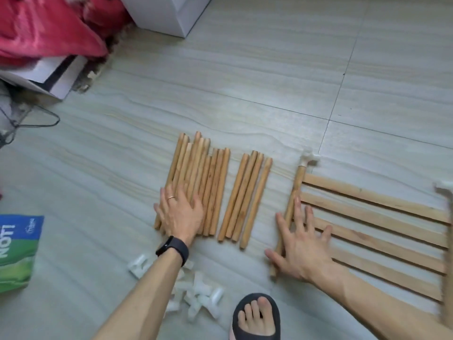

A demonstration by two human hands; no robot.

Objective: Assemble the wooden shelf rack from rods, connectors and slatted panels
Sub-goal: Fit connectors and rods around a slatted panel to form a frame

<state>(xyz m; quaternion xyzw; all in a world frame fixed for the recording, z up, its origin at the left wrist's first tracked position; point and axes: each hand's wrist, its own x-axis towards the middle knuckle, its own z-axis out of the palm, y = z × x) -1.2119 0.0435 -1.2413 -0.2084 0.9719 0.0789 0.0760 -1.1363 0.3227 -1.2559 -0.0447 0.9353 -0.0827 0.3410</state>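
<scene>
A pile of several wooden rods (pixel 210 182) lies on the tiled floor, with a smaller group of rods (pixel 247 197) just to its right. My left hand (pixel 181 212) rests flat on the near end of the pile, fingers straight. A slatted panel (pixel 372 224) lies at the right, its left edge rod (pixel 295 190) capped by a white connector (pixel 309 157). My right hand (pixel 301 241) lies spread over that edge rod and the slats. Loose white connectors (pixel 196 295) are heaped under my left forearm.
A green and blue bag (pixel 17 251) lies at the left edge. Red cloth (pixel 49 25), a white box (pixel 166 13) and a wire hanger (pixel 31 119) sit at the back left. My foot in a dark sandal (pixel 256 315) is at the bottom.
</scene>
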